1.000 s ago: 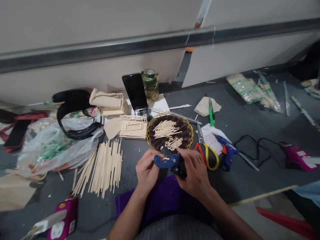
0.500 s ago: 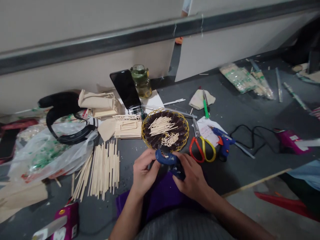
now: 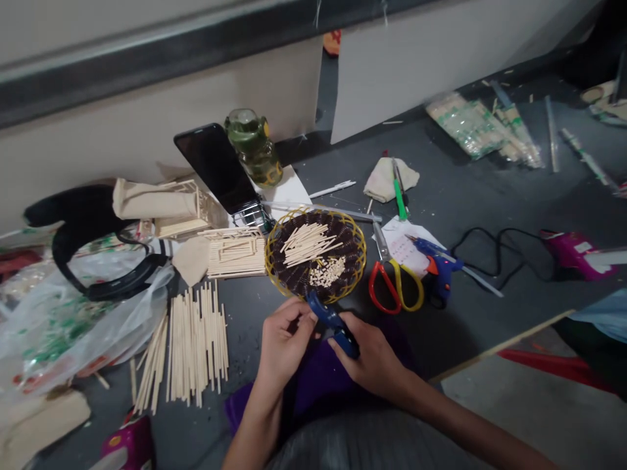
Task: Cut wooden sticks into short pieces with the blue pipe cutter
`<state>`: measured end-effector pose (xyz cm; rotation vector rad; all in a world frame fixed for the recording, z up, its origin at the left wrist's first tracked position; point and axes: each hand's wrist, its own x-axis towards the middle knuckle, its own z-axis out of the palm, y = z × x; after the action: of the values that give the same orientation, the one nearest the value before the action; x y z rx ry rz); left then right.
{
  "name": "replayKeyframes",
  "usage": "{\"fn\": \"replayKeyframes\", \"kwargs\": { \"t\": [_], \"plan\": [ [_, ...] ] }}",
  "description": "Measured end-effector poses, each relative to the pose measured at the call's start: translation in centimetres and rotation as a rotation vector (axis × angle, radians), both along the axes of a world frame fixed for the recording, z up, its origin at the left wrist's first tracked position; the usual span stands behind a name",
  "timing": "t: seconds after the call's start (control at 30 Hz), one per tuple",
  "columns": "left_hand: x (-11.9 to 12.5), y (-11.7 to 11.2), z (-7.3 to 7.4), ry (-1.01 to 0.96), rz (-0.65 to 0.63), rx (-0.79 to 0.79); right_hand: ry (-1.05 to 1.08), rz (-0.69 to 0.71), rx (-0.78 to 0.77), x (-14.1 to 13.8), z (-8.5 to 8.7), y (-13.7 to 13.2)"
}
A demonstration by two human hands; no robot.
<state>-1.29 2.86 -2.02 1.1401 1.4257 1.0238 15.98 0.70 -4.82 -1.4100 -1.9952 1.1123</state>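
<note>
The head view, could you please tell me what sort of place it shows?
Likely a craft workspace: wooden sticks, a glue gun and scissors lie beside a basket of cut stick pieces.

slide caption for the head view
Right hand grips a blue cutter, left hand at its head, beside a woven basket; scissors nearby

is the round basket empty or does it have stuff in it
Not empty: the basket holds long sticks and a heap of short bits.
</note>
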Motion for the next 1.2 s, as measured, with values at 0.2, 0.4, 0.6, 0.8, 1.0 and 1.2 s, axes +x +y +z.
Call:
{"fn": "replayKeyframes", "kwargs": {
  "t": [0.2,0.4,0.6,0.8,1.0,1.2],
  "plan": [
    [-0.4,0.5,-0.3,-0.005,-0.011,-0.016,-0.017,0.019,-0.003,-0.2,-0.9,0.2],
    [-0.3,0.7,-0.3,-0.012,-0.016,-0.042,-0.012,0.041,-0.040,0.0,-1.7,0.3],
    [0.0,0.7,-0.2,-0.035,-0.015,-0.067,0.028,0.047,-0.110,0.1,-1.9,0.7],
    [0.4,0.8,0.0,-0.002,-0.010,-0.047,0.069,0.038,-0.037,0.5,-3.0,0.5],
    [0.4,0.9,-0.2,0.105,-0.028,0.020,0.030,0.077,-0.006,0.6,-4.1,0.4],
    [0.3,0.8,-0.5,0.155,-0.034,0.004,0.029,0.083,-0.092,0.2,-3.3,0.8]
  ]
}}
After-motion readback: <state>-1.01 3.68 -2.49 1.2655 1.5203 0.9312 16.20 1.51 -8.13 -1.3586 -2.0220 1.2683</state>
